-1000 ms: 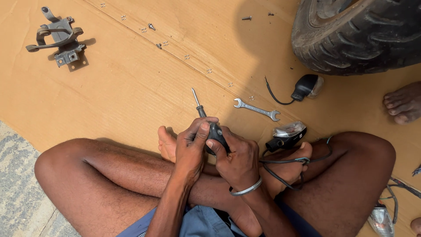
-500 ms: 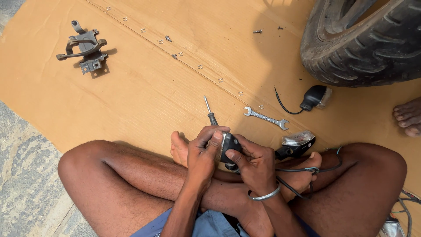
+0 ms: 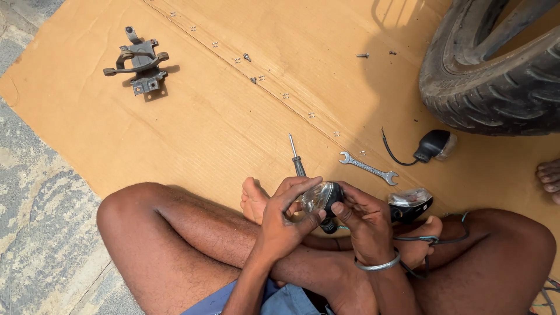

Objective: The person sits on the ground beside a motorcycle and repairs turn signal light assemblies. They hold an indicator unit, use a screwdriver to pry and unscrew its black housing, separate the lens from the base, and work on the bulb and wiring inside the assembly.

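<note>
Black indicator lamp [image 3: 322, 197] between both hands, screwdriver [image 3: 298, 166] seemingly left-held

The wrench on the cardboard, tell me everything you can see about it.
The wrench is a slim double open-ended spanner of bright silvery metal, with a small jaw at each end. It lies flat on the brown cardboard, slanting down to the right, in sunlight. Nothing touches it: the screwdriver lies to its left and both hands work below it.

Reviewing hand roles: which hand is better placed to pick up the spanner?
Probably the right hand: the spanner lies just beyond it, while the left hand cups the indicator lamp.
</note>
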